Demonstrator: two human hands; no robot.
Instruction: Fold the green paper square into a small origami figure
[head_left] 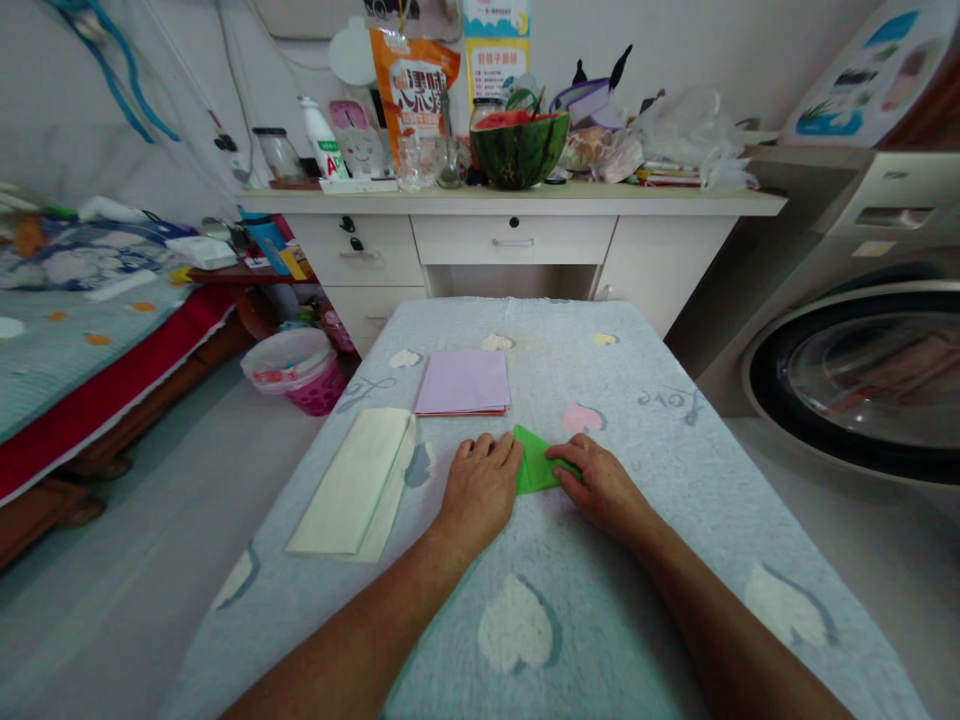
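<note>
A small folded piece of green paper (534,464) lies on the cloth-covered table, with a crease line across it and a pointed top. My left hand (481,482) rests palm down over its left edge, fingers laid flat and holding nothing. At the paper's right corner, my right hand (600,482) pinches it between thumb and fingers. Part of the paper is hidden under both hands. Beyond my left hand sits a stack of square paper (463,382), lilac on top with a red edge showing below. Left of that hand is a folded pale cream sheet (356,488).
A light blue tablecloth (517,625) with heart prints covers the table. Behind stands a white desk (517,205) bearing a cut watermelon (520,152), bottles and bags. A washing machine (862,300) is at right; a pink bin (315,385) and a bed (90,330) are at left.
</note>
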